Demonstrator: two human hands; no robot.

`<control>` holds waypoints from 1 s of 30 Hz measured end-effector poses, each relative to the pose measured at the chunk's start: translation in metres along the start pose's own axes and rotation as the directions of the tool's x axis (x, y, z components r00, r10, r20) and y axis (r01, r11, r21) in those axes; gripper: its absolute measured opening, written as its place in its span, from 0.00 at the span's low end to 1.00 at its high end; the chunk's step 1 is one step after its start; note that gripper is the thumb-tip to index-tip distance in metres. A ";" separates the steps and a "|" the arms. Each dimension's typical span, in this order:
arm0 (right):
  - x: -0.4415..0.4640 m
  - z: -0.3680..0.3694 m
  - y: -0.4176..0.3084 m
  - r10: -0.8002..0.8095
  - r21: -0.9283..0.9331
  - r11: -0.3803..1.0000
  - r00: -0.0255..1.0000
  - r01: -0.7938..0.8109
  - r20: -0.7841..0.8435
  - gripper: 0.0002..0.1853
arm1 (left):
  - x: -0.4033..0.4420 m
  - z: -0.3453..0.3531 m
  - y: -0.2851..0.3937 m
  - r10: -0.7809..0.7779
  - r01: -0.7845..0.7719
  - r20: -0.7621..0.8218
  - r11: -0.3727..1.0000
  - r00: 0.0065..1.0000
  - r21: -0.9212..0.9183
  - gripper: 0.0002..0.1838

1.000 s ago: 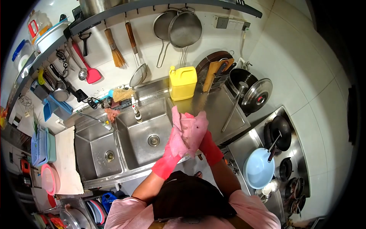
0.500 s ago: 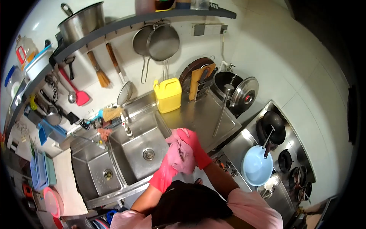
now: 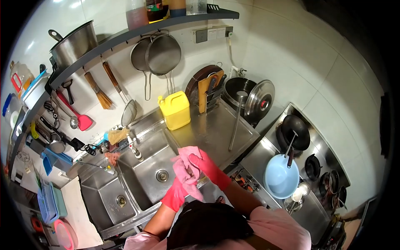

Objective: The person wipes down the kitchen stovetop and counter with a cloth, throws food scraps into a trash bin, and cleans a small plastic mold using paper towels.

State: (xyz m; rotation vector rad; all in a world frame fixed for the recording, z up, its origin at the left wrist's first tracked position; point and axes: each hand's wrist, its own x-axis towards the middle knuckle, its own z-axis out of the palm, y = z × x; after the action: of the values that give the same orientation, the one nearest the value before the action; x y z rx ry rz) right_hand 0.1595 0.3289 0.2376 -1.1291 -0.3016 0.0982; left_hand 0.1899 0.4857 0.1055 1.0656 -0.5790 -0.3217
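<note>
A pink cloth point(image 3: 186, 163) is bunched between my hands, above the front right of the larger sink basin point(image 3: 150, 183). My left hand point(image 3: 175, 195), in a pink rubber glove, grips it from below. From the right, my right hand point(image 3: 208, 166), gloved alike, has its fingers closed on the upper folds. A small greyish patch shows amid the folds; I cannot make out whether it is an object or a stain. One end of the cloth hangs down past my left hand.
A yellow jug point(image 3: 175, 110) stands on the steel counter point(image 3: 212, 129) behind my hands. The faucet point(image 3: 134, 146) rises at the sink's back edge. To the right are a light-blue basin point(image 3: 281, 177) and a black wok point(image 3: 295, 131). Utensils hang below the curved shelf point(image 3: 137, 31).
The view has shifted slightly. The cloth has been turned and refolded, with its lower end now hanging longer. My right hand has opened out a little to the right, still holding the cloth.
</note>
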 end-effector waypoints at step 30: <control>-0.003 -0.007 0.021 0.110 0.148 0.983 0.994 -0.108 -0.004 0.44 | 0.024 0.063 0.062 0.023 -0.030 -0.083 0.996 0.996 -0.086 0.19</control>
State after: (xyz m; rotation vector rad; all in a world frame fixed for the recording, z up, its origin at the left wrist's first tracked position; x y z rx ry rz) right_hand 0.1606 0.3313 0.2156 -0.9982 -0.2173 0.2074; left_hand 0.1709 0.4562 0.1900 0.9821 -0.5009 -0.2762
